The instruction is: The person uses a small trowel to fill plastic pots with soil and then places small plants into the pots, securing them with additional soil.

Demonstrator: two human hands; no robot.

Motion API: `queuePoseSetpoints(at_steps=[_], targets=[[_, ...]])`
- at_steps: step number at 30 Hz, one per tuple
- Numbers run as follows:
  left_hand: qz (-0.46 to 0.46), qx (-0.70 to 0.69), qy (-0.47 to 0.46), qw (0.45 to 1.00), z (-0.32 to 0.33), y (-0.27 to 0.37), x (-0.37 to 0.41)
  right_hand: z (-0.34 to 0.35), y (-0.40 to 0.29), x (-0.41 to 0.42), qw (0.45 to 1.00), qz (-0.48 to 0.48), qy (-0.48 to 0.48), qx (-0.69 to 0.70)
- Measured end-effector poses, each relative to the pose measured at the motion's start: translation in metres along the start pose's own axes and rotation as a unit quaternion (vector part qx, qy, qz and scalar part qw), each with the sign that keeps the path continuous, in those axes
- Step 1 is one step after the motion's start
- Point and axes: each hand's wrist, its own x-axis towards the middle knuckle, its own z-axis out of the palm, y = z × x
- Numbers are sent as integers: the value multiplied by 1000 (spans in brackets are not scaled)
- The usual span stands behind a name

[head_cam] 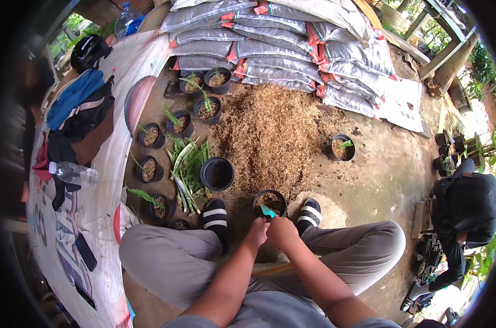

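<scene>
A black plastic plant pot [257, 203] stands on the ground between my feet, with brown, chip-like growing medium inside. My right hand [282, 233] is closed around a small turquoise hand trowel [267, 211], its blade over the near part of the pot. Close beside it, my left hand [258, 231] is at the pot's near side; its fingers are partly hidden, so its grip is unclear. Just beyond lies a big heap of shredded brown growing medium [272, 131]. Another black pot [217, 174], dark inside, stands left of the heap's near end.
Several potted ferns [181, 123] line the left side, beside loose fern fronds and variegated leaves [186, 172]. One pot with a small plant [343, 147] stands right. Stacked sacks [272, 45] form the back. A table [108, 246] edges the left; a person [465, 209] crouches at right.
</scene>
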Motion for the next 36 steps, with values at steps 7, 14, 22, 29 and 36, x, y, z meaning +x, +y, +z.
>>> queuePoseSetpoints(at_steps=[7,14,22,29,36], targets=[[-15,-40,57,997,21,6,-13,-12,11,-3,1000,-18,-1,-5],[-8,61,114,992,19,7,-13,1,22,10,999,-51,-17,-2],[114,315,313,889,32,23,-22,-26,35,24,999,-38,-7,7],[233,434,299,817,6,4,0,10,41,48,998,16,44,39],[238,506,276,782,28,15,-29,4,14,24,999,31,-16,42]])
